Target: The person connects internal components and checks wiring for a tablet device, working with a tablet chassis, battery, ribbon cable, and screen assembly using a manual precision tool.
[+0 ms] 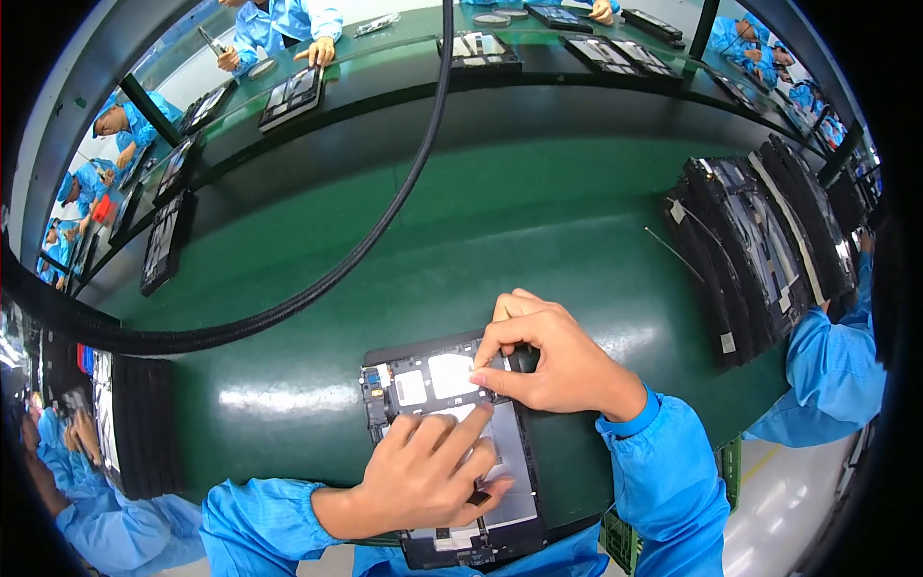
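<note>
An opened tablet [519,462] lies before me on the green bench, its inner parts showing: dark circuit board along the far end, white patches and a silver-grey battery panel. My left hand [423,471] rests over its middle, fingers spread, the index fingertip at the board's near edge. A small dark piece shows beside the left thumb; whether it belongs to the tablet I cannot tell. At the far end, thumb and index finger of my right hand [538,356] pinch together over a white patch [449,377]. Whatever lies between those fingertips is too small to name.
Stacked dark tablet housings [750,250] stand at the right, with a loose thin wire beside them. Another dark stack [144,423] is at the left. A thick black cable [385,216] arcs across the view. Beyond a raised shelf holding tablets, several people in blue work.
</note>
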Demonstrator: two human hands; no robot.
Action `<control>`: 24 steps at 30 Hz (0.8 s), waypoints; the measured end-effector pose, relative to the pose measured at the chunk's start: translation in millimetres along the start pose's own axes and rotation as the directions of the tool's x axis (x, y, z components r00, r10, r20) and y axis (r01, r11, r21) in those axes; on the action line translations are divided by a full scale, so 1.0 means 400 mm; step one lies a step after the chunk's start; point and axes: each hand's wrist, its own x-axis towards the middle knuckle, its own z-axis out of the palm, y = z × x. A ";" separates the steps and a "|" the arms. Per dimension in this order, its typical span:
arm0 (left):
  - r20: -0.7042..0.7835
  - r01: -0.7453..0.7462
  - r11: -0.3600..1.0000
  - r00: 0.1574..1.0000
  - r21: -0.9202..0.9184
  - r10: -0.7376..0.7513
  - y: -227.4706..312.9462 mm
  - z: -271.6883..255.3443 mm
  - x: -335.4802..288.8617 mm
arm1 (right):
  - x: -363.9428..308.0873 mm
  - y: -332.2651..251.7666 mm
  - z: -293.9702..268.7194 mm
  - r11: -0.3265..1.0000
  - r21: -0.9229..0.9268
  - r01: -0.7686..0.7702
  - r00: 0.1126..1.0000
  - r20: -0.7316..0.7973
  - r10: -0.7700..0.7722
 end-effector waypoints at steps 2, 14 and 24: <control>0.009 0.020 1.000 1.000 0.010 -0.020 0.000 -0.003 0.001 | 0.006 0.003 0.007 0.999 0.032 -0.003 1.000 -0.010 0.003; 0.069 0.056 0.996 0.996 -0.069 -0.051 -0.011 -0.008 0.007 | 0.003 0.024 0.040 0.999 -0.011 0.042 0.993 -0.107 -0.043; 0.118 0.028 0.988 0.993 -0.151 -0.011 -0.029 -0.022 0.017 | -0.006 -0.063 -0.057 0.977 -0.064 -0.203 0.951 0.224 0.212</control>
